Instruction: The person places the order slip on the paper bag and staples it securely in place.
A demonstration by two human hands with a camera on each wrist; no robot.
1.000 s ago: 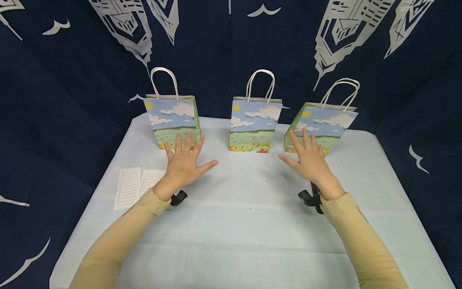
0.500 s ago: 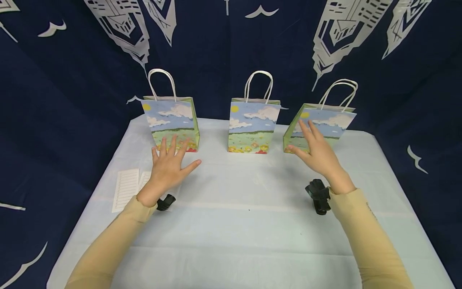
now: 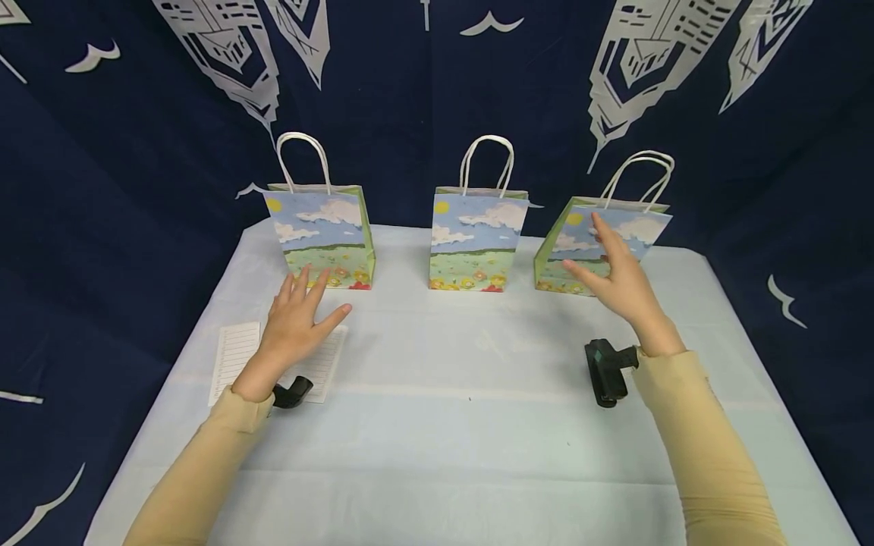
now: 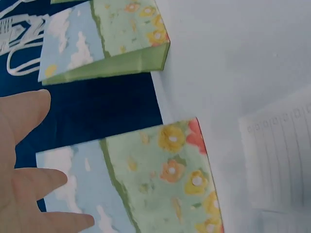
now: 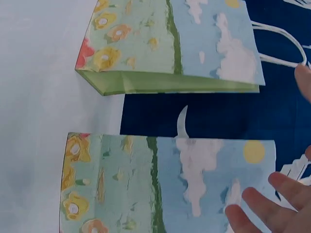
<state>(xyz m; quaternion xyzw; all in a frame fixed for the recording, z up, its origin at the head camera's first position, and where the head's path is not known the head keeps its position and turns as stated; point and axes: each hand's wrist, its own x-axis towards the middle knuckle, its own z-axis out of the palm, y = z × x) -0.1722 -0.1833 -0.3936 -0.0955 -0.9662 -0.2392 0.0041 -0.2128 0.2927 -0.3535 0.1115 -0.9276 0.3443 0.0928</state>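
Observation:
Spread fingers and a thumb held wide mark my left hand, which hovers above two lined paper sheets, in front of the left gift bag. In the left wrist view its fingers appear before a gift bag and hold nothing. My right hand hangs in front of the right gift bag, fingers extended, covering part of its printed face. Nothing is in its grasp in the right wrist view, where fingertips show at lower right. Contact with either bag cannot be told.
A middle gift bag stands upright between the other two, white handles raised. All three stand near the far edge of the white table. A dark blue curtain hangs behind. Black wrist mounts show at both wrists.
My left hand has drawn back and to the left, uncovering part of the second sheet. My right hand has shifted right and slightly up, its wrist turning. The bags stay where they were.

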